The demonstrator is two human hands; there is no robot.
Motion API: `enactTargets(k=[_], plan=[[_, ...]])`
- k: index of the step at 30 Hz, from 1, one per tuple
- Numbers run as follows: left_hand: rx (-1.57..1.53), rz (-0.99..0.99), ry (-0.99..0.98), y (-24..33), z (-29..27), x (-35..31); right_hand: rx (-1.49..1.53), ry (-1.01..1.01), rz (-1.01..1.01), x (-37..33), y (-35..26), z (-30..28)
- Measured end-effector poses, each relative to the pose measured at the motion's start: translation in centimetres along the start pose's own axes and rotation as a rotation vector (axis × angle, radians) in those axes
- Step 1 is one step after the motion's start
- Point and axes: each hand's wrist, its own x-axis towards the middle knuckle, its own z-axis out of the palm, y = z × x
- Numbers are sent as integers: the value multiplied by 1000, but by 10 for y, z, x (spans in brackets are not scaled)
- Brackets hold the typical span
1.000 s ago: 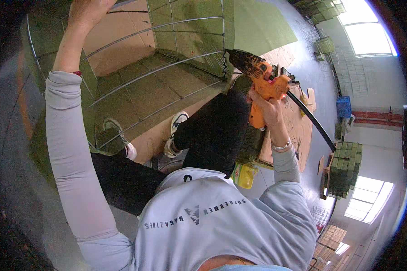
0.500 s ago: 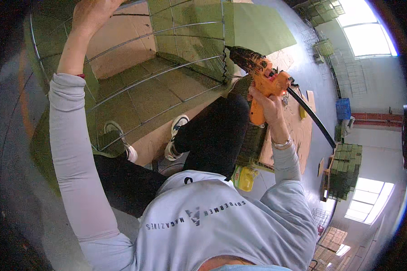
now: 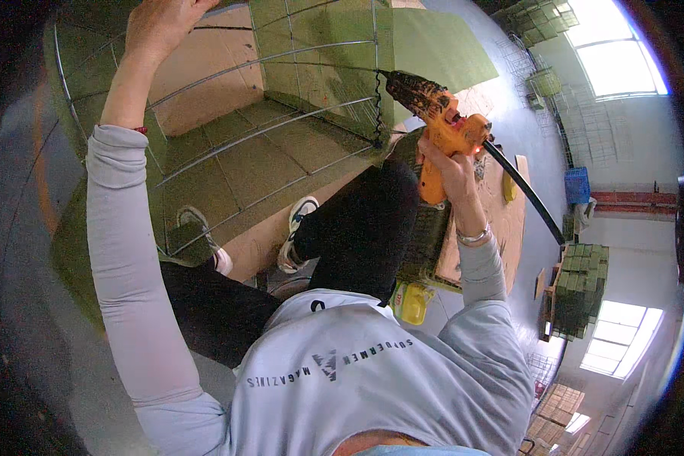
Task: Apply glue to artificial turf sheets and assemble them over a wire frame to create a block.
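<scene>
Here's the right hand (image 3: 452, 171), fingers wrapped firmly round the handle of an orange plastic glue gun (image 3: 454, 131), a pistol hold that presumably lets the wrist do the steering. The gun sits just past the black-trousered knee (image 3: 394, 181), its nose at the near corner of a silvery wire-rod cage lined with green sheeting (image 3: 375, 34); whether the tip touches the rod or hangs just beside it, I can't tell. Along that corner runs a crinkled black strand of glue (image 3: 378, 114), so the angle looks chosen to keep the nozzle on that line. Over on the left, the bare left hand (image 3: 162, 32) reaches to the cage's far side, probably to steady it, but the fingertips run out of view, so how tightly they close, and on what, can't be told. And look at that gun: front half crusted black, orange body smudged, a small reddish glow at the rear, and a long, curved black glue stick (image 3: 526, 186) trailing out behind, well clear of the forearm.
</scene>
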Motion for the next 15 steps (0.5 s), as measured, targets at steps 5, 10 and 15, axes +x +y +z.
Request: enactTargets(k=[5,10,15], plan=[[2,41,33,-7,3,0,6,26,7,0,-5,4],[-41,69,77,-7,2,-2,-11,-28,-7,10,1,1],[-8,32,32,-5,8,0,-16,2,-44,11,-7,3]])
